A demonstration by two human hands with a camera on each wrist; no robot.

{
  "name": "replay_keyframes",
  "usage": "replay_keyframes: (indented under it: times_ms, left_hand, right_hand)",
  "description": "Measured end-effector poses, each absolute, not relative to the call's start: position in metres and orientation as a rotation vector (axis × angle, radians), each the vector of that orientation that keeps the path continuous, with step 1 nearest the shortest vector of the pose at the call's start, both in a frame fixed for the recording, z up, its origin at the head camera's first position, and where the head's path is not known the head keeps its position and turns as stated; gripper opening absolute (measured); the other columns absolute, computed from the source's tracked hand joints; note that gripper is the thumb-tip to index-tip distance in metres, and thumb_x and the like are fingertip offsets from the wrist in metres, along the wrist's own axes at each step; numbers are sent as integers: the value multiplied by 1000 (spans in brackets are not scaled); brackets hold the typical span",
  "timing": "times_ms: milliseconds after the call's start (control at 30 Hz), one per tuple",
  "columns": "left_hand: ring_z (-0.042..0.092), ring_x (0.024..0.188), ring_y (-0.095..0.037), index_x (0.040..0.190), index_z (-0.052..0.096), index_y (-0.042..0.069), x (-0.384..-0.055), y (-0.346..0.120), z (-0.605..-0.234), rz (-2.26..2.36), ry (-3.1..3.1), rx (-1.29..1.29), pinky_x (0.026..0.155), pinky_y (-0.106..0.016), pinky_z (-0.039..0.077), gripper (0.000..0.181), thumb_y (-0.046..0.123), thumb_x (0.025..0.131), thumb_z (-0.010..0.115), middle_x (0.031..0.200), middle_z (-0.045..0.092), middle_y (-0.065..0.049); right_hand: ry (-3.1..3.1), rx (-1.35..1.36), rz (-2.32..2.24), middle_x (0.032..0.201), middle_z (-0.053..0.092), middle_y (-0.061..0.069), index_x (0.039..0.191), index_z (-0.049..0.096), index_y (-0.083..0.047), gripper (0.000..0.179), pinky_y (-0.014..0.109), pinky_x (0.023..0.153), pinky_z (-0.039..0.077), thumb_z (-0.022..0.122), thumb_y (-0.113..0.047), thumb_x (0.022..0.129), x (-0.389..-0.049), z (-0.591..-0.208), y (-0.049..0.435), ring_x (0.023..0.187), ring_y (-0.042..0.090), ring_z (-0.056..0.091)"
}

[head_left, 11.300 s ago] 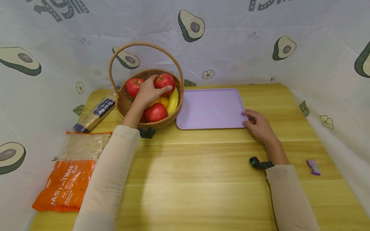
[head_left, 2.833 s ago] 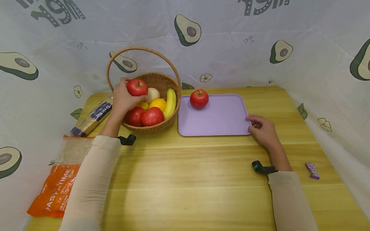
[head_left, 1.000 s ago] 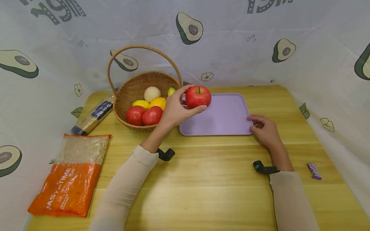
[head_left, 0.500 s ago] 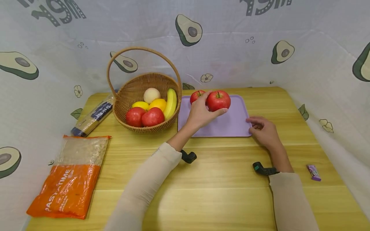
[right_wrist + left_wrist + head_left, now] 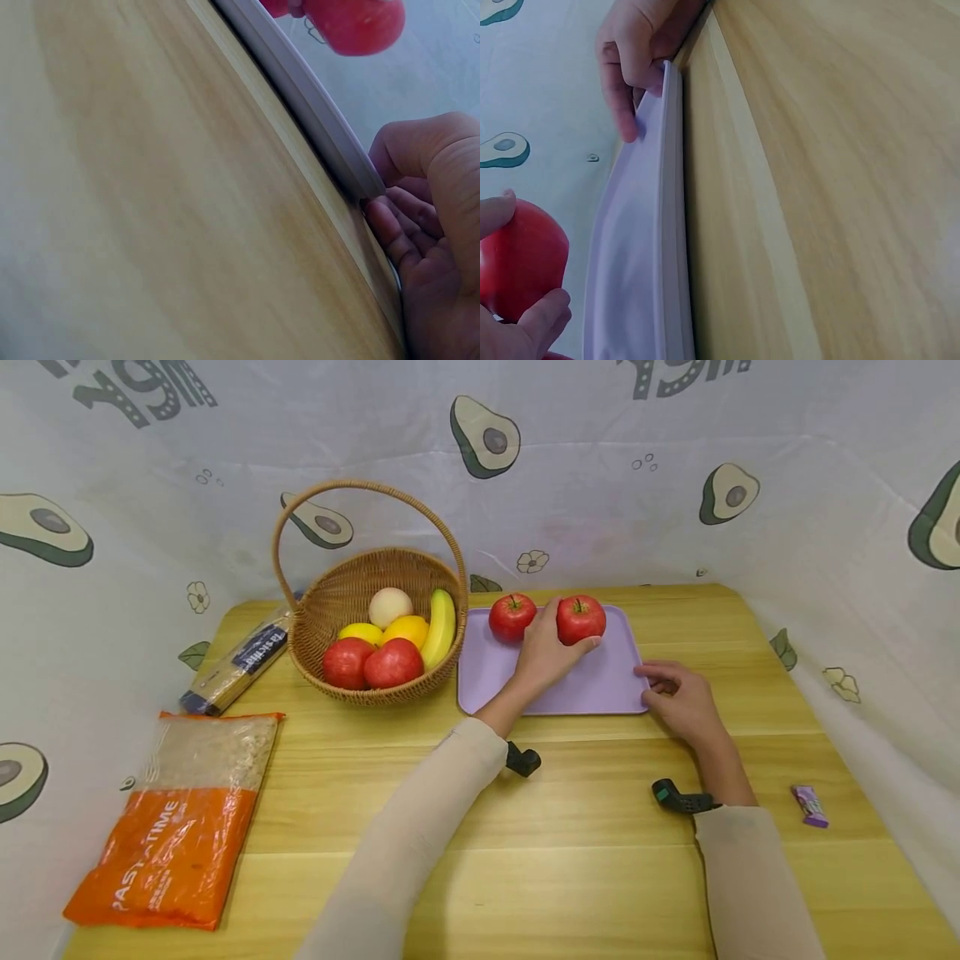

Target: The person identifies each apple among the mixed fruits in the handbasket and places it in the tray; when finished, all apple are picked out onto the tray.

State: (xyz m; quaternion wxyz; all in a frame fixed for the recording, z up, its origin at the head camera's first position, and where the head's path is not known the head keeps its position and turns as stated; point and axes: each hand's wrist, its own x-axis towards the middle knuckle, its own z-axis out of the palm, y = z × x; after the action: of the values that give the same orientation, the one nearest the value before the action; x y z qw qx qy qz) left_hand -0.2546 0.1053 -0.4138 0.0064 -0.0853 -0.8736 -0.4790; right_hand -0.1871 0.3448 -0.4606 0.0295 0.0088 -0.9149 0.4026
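While your right hand (image 5: 678, 696) pinches the lilac tray (image 5: 600, 687), your left hand (image 5: 544, 653) clasps a red apple (image 5: 582, 619) (stem upward) over it.

A round brown wicker basket (image 5: 348, 585) stands left of a rectangular lilac tray (image 5: 600, 681) bearing a round red apple (image 5: 512, 618) at its back left, with a flat orange-and-clear plastic bag (image 5: 180, 827) front-left of the basket and a small oblong purple packet (image 5: 810, 807) front-right of the tray.
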Motion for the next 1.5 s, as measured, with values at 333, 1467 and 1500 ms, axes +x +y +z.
replay_keyframes:
  times_ms: [333,1467,1500]
  left_hand:
    - [50,138,-23,159,33,14,-272,120,-419,-1549,-2723,-249,111,-38,49,86,37,90,80,151,51,-5]
    - [32,155,-27,166,14,18,-262,95,-402,-1358,-2971,-385,121,-50,37,96,42,94,72,172,23,-4]
    - [33,154,-26,166,16,17,-260,91,-400,-1352,-2957,-415,121,-50,37,94,41,94,72,171,26,-4]
  right_hand:
    - [-2818,17,1262,138,60,19,130,69,-1,37,3,75,43,65,-4,93,-184,-462,343,98,16,53]
    - [-2849,12,1309,142,58,18,131,68,-1,37,2,79,42,65,-5,95,-186,-455,346,99,10,53]
    - [-2857,3,1320,144,57,18,132,68,-2,37,2,79,42,65,-5,95,-186,-455,347,99,9,54]
